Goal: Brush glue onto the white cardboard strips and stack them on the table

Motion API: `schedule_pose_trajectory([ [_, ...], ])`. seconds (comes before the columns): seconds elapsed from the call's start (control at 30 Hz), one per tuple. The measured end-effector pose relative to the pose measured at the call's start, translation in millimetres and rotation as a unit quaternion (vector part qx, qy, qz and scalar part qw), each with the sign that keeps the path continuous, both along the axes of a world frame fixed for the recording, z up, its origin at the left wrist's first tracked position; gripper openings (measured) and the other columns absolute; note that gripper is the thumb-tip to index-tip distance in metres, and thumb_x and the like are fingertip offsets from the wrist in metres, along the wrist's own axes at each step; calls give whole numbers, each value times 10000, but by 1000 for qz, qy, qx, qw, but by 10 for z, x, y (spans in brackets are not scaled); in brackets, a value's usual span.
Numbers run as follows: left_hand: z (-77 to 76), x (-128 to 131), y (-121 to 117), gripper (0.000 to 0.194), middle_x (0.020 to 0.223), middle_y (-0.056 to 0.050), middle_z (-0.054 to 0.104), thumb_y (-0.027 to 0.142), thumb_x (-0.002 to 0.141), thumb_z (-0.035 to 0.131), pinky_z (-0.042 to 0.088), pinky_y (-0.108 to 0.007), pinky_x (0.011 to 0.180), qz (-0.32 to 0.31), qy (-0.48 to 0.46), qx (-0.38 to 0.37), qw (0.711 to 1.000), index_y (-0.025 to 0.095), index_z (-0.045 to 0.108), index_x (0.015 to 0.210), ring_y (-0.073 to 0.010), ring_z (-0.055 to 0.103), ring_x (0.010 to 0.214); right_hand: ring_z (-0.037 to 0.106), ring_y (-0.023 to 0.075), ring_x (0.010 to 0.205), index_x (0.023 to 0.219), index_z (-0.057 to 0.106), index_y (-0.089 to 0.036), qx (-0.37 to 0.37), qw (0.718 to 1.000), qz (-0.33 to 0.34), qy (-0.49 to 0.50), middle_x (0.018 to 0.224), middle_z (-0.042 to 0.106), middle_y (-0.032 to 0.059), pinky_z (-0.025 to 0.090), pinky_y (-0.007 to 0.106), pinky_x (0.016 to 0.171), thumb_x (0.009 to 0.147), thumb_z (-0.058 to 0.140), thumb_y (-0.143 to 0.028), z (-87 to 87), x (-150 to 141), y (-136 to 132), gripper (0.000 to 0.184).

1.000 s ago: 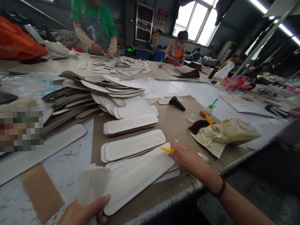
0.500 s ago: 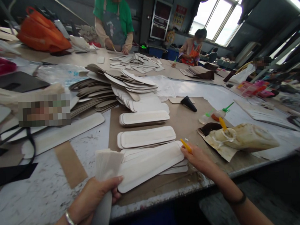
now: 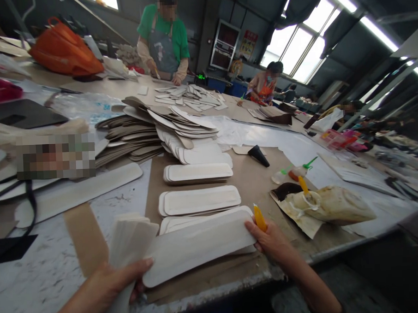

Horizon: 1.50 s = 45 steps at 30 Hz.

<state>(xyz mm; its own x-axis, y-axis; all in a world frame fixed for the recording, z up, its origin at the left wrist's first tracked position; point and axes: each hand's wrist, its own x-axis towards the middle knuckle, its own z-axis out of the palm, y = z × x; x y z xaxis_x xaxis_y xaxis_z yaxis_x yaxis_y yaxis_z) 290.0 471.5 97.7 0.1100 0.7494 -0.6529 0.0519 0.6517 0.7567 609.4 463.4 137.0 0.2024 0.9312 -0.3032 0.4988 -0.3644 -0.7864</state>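
Note:
My left hand (image 3: 121, 285) is closed around a fanned bundle of thin off-white strips (image 3: 132, 238). Its thumb also pinches the near left end of a long white panel with rounded corners (image 3: 199, 247). At the panel's other end, my right hand (image 3: 275, 241) grips the corner while keeping a short pointed yellow tool (image 3: 259, 217) in its fingers, tip up. Beneath this panel lie more of the same kind, mostly covered. Behind it are two low stacks of similar panels, a nearer stack (image 3: 202, 199) and a farther stack (image 3: 197, 172).
Large piled panels (image 3: 135, 127) lie behind the stacks. At right are a stained pouch (image 3: 346, 205) with a yellow stick, small bottles (image 3: 298, 172) and a black cone (image 3: 258, 155). An orange bag (image 3: 64, 47) stands far left. A co-worker in green (image 3: 169, 43) works across the table.
Both hands have drawn the top panel toward me and slightly left, off the panels below. My right fingers now grip its end. The yellow tool points more upright. The view has shifted a little.

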Motion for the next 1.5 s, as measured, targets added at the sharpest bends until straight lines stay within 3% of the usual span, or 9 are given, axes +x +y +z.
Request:
schedule_pose_trajectory([
  [0.27,60,82,14,456,401,-1,566,494,464,807,363,-158,361,54,-9,-39,998,155,585,674,-97,456,372,388,110,397,664,409,-229,23,999,-8,22,485,383,-68,323,242,406,742,473,-529,-32,-15,-35,316],
  [0.43,35,62,4,435,414,0,572,473,495,810,394,-156,383,60,-5,-34,998,163,555,663,-99,486,387,388,106,414,657,419,-224,20,999,-6,28,485,392,-64,310,236,415,731,508,-547,-66,15,-27,343],
  [0.63,-39,-33,66,349,473,4,566,415,564,804,463,-231,415,55,-101,-73,991,164,589,676,-132,509,427,224,44,373,638,388,-209,-40,980,-46,189,416,307,-103,161,185,375,700,575,-629,-106,61,-23,463],
  [0.8,124,15,216,289,518,9,550,376,593,784,447,-201,458,18,-183,-66,981,150,612,645,-102,478,457,186,29,389,668,369,-203,-77,950,-60,298,440,282,-121,148,161,389,693,621,-602,-77,85,61,472],
  [1.0,414,139,605,403,502,-18,553,481,628,712,408,-183,533,-35,-123,27,991,129,578,484,-102,472,506,232,55,400,625,384,-203,-28,987,-39,156,435,327,-94,164,180,404,752,534,-604,94,174,418,447],
  [1.1,420,137,777,390,572,-34,614,503,618,713,400,-190,524,-4,-64,46,997,117,659,617,-112,502,525,323,89,370,607,416,-214,23,999,-29,-19,410,384,-64,238,212,402,773,462,-599,123,301,700,422],
  [1.23,317,120,765,389,520,-30,605,506,587,705,400,-201,509,32,31,58,997,122,643,572,-125,525,508,473,169,444,590,443,-229,126,956,-54,-259,470,500,8,331,281,457,751,494,-487,122,444,871,308],
  [1.37,255,186,537,380,440,-12,559,513,571,648,392,-222,473,-22,72,51,996,149,571,492,-131,505,440,582,224,585,710,558,-209,171,960,-69,-212,638,622,76,433,335,556,818,420,-544,235,311,649,378],
  [1.5,184,294,374,290,443,4,557,443,567,626,391,-238,415,-71,114,52,990,164,550,567,-160,530,409,595,221,781,799,628,-200,213,971,-35,-104,853,653,90,465,308,685,841,323,-644,365,-97,342,540],
])
